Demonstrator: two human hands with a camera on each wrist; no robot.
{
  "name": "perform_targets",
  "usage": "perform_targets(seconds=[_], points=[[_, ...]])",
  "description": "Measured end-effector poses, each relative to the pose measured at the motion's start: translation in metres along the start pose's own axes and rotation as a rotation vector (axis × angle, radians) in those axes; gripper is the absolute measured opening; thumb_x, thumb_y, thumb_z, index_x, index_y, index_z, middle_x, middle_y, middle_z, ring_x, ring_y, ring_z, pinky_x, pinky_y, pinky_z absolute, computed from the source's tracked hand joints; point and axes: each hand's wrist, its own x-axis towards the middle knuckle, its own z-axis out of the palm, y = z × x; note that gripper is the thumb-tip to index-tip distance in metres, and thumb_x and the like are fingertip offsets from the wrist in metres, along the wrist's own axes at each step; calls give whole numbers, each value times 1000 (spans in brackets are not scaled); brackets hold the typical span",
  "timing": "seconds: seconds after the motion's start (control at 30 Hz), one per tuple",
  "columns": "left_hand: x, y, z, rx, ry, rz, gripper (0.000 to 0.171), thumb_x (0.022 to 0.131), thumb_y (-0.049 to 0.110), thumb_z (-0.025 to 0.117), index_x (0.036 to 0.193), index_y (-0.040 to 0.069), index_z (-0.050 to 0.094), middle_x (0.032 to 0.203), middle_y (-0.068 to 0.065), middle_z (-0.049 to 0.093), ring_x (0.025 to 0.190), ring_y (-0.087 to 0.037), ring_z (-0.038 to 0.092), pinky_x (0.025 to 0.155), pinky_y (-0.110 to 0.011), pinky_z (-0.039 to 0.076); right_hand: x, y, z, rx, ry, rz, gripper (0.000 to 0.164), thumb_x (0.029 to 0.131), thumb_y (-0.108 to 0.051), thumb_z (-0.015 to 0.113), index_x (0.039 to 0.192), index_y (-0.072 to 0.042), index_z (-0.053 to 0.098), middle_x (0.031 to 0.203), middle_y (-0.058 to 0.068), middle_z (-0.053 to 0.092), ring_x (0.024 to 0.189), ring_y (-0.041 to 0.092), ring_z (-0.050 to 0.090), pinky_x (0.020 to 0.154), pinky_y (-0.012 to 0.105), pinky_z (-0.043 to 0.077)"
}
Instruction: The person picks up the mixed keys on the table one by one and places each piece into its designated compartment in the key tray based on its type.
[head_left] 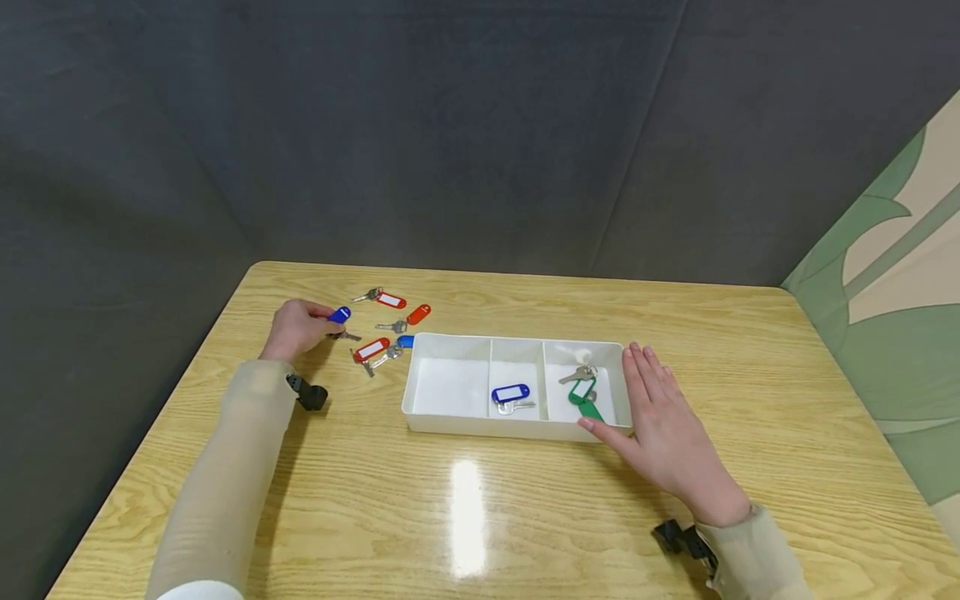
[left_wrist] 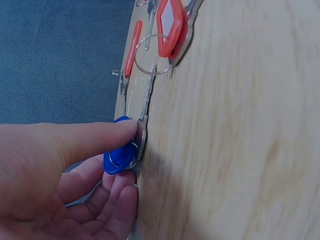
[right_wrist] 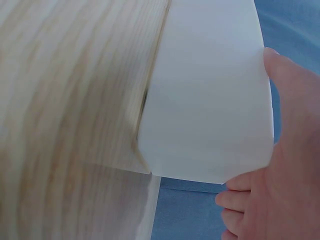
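At the left of the table, my left hand [head_left: 298, 327] pinches a key with a blue tag [head_left: 341, 315] between thumb and fingers. The left wrist view shows the blue tag [left_wrist: 120, 159] under the thumb, its key close to the wood. My right hand [head_left: 667, 425] lies against the right end of a white tray [head_left: 472, 425], fingers straight along the end wall and thumb at the front rim. Keys with green tags [head_left: 582, 390] lie in the right compartment, and a key with a blue-framed tag [head_left: 512, 393] in the middle one. The left compartment [head_left: 450, 387] shows only its bare floor.
Beside my left hand lie several keys with red tags [head_left: 372, 349], one of them an orange-red tag [head_left: 419, 314]. Another blue tag [head_left: 406, 341] sits right by the tray's left wall. A dark curtain [head_left: 450, 142] hangs behind the wooden table [head_left: 360, 500].
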Motion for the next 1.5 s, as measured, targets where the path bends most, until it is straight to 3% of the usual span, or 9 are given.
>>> perform_targets(seconds=[0.23, 0.53, 1.1, 1.5], points=[[-1, -2, -1, -4, 9, 7, 39, 95, 20, 73, 125, -5, 68, 128, -25, 63, 111, -36, 56, 92, -45, 46, 0, -1, -1, 0, 1, -4, 105, 94, -60, 63, 156, 12, 18, 161, 32, 20, 151, 43, 14, 122, 49, 10], [-2, -5, 0, -10, 38, 15, 35, 101, 25, 65, 122, -2, 71, 124, -23, 66, 103, -31, 54, 78, -35, 42, 0, 0, 0, 0, 1, -4, 106, 94, -61, 63, 156, 12, 18, 161, 32, 20, 151, 42, 14, 122, 48, 9], [-7, -4, -5, -31, 51, 7, 34, 102, 24, 64, 125, 0, 71, 131, -23, 62, 111, -32, 54, 81, -35, 45, -1, 0, 1, 0, 9, -9, 105, 94, -60, 63, 156, 12, 19, 160, 33, 21, 150, 44, 16, 122, 49, 11], [-6, -5, -6, -92, 55, -26, 29, 100, 20, 68, 121, 1, 74, 124, -21, 66, 96, -24, 63, 75, -27, 50, 0, 1, 0, -1, -11, 8, 105, 94, -61, 62, 157, 11, 18, 161, 31, 19, 151, 43, 14, 122, 49, 10]])
